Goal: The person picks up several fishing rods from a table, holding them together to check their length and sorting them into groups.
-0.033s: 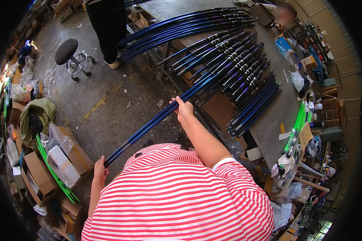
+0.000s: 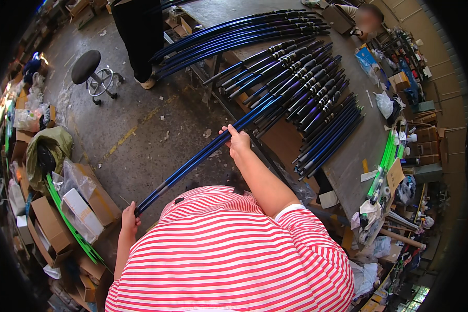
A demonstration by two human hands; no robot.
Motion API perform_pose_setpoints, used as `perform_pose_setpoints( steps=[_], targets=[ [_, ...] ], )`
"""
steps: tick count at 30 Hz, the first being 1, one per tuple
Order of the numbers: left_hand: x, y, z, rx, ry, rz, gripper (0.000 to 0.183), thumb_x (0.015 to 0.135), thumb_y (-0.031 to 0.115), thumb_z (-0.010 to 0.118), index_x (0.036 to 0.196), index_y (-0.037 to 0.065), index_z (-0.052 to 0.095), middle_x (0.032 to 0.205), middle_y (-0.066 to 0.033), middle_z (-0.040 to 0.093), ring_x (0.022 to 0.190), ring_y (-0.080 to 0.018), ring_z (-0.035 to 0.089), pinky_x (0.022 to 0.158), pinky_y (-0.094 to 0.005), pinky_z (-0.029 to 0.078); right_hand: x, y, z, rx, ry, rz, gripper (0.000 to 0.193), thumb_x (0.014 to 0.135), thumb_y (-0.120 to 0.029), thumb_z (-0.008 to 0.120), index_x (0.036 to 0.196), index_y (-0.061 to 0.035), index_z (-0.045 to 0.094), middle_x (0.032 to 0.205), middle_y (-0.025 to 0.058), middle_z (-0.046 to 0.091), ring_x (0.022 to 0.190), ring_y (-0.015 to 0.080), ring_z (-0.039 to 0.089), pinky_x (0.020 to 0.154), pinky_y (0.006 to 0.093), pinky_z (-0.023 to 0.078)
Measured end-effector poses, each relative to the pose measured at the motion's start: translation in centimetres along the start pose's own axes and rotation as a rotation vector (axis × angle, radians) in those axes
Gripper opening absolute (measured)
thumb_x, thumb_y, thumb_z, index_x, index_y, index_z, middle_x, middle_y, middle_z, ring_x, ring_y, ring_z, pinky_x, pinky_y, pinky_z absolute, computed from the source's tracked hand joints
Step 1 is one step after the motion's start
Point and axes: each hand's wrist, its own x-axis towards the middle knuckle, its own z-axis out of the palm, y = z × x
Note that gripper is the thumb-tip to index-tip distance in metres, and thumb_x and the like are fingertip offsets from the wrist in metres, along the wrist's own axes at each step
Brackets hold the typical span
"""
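Both hands hold a slim bundle of blue-and-black fishing rods (image 2: 192,163), slanting from lower left up toward the table. My left hand (image 2: 131,218) is closed round their dark lower-left ends. Farther up the shafts, my right hand (image 2: 237,141) has its fingers curled round them at the table's near edge. Beyond it, the blue shafts run in among a pile of rods with black and purple grips (image 2: 312,78); exactly where the held ones end is hidden. Nearer on the tabletop lies a row of shorter dark-blue rods (image 2: 330,138).
More long blue rods (image 2: 234,34) overhang the far end of the grey table (image 2: 343,179). A black stool (image 2: 86,67) and a standing person's leg (image 2: 138,41) are far left. Cardboard boxes (image 2: 52,223) and green rods (image 2: 70,226) crowd my left. Another person sits beyond the table.
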Motion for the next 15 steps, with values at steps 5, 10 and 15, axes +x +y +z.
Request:
perform_pose_setpoints(
  steps=[5,10,15],
  targets=[
    [-1.5,1.8,1.6,-0.024,-0.068,0.015,0.027,0.087,0.035,0.047,0.08,0.009,0.045,0.057,-0.0035,0.044,0.037,-0.0089,0.035,0.031,-0.0207,0.029,0.8,-0.9,-0.4,0.042,-0.008,-0.054,0.017,0.085,-0.015,0.053,0.093,-0.0004,0.049,0.088,0.0109,0.061,0.075,0.0211,0.061,0.063,0.0324,0.05],
    [-2.4,4.4,5.4,0.004,-0.28,0.057,0.032,0.088,0.033,0.044,0.087,0.002,0.049,0.065,-0.0094,0.053,0.042,-0.0126,0.047,0.039,-0.0276,0.044,1.5,-1.7,-2.1,0.078,-0.092,-0.1,0.017,0.085,-0.015,0.053,0.092,-0.0003,0.049,0.089,0.011,0.059,0.079,0.021,0.059,0.07,0.0336,0.047],
    [-2.9,6.4,12.8,-0.145,-0.514,-0.109,0.036,0.09,0.032,0.04,0.094,-0.002,0.052,0.081,-0.0166,0.06,0.056,-0.0197,0.059,0.056,-0.0335,0.052,-2.3,-3.1,-5.1,-0.065,-0.19,-0.107,0.032,0.086,-0.015,0.051,0.109,0.0052,0.045,0.092,0.0132,0.059,0.085,0.0225,0.059,0.077,0.0341,0.047]
  ],
)
